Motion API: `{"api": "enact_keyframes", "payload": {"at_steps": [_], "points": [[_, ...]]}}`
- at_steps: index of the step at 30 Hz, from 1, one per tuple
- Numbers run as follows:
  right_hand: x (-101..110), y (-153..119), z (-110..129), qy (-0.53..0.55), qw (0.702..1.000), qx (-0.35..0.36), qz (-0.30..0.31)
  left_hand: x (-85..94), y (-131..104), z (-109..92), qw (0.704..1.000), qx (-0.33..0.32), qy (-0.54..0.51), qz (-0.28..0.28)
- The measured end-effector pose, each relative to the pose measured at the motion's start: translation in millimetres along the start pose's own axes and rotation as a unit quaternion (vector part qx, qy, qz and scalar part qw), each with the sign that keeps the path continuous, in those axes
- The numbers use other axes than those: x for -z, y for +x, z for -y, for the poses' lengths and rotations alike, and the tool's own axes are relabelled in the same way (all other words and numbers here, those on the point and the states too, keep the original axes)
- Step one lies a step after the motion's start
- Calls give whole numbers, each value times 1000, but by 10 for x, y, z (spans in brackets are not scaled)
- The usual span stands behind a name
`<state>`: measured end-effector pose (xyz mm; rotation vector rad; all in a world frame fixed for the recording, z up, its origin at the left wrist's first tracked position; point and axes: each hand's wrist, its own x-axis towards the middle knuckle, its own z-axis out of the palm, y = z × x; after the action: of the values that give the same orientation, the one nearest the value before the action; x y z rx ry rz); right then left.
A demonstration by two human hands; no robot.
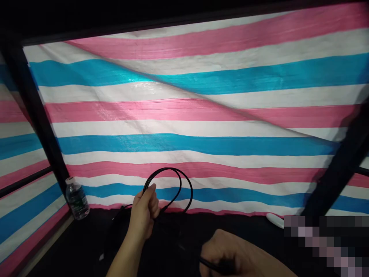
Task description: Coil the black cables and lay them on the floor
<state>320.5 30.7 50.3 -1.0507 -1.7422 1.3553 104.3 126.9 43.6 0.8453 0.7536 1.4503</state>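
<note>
A thin black cable rises in loose loops from my left hand, whose fingers are closed round it near the middle of the view. Lower and to the right, my right hand is closed on another part of black cable, with a dark end that is hard to make out against the surface. Between my hands the cable is mostly lost against the black. A small pale tip lies to the left of my left forearm.
A clear plastic bottle stands at the left by a dark post. A white rounded object lies on the black surface at the right, beside a pixelated area. Striped pink, blue and white sheeting hangs behind, framed by dark bars.
</note>
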Motion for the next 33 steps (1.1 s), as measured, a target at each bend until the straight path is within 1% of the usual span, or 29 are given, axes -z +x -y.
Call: {"api": "enact_keyframes", "payload": {"at_steps": [1,2,3,5,6,8,10,11,14,18,21,22,23,24,26,27,28,30,33], "points": [[37,14,-15,40,999,-16,1,18,9,-12,1000,-3,1,-1],[81,34,-29,107,994,-20,-4,37,19,-23,1000,-7,2,-4],[131,55,-39,184,983,-13,-16,56,32,-33,1000,-11,3,-7],[245,89,-40,308,947,36,-77,94,59,-48,1000,-13,3,-14],[301,98,-30,346,928,73,-118,111,73,-52,1000,-12,3,-15],[395,99,0,381,893,148,-187,139,93,-54,1000,0,8,-11],[442,93,23,385,868,200,-240,159,97,-50,999,34,22,11],[447,95,26,378,863,216,-257,166,91,-46,997,61,35,31],[412,146,-12,337,872,218,-280,182,43,-25,976,163,92,107],[324,310,-142,272,895,194,-296,174,-37,32,924,275,148,219],[242,456,-259,180,904,217,-320,141,-69,80,879,330,169,299],[212,498,-287,148,901,227,-339,131,-74,89,865,343,169,324],[183,535,-306,124,892,242,-361,122,-75,94,853,354,165,347],[158,565,-314,115,875,266,-388,117,-75,95,843,362,158,365],[122,602,-295,140,835,322,-424,119,-64,97,842,364,147,371],[110,609,-273,166,823,342,-421,125,-54,103,847,360,146,362],[101,610,-248,194,818,352,-411,132,-41,117,854,354,150,349],[85,600,-210,236,822,347,-384,148,-10,166,863,347,160,329],[66,577,-222,253,830,347,-357,169,29,267,859,358,157,331]]}}
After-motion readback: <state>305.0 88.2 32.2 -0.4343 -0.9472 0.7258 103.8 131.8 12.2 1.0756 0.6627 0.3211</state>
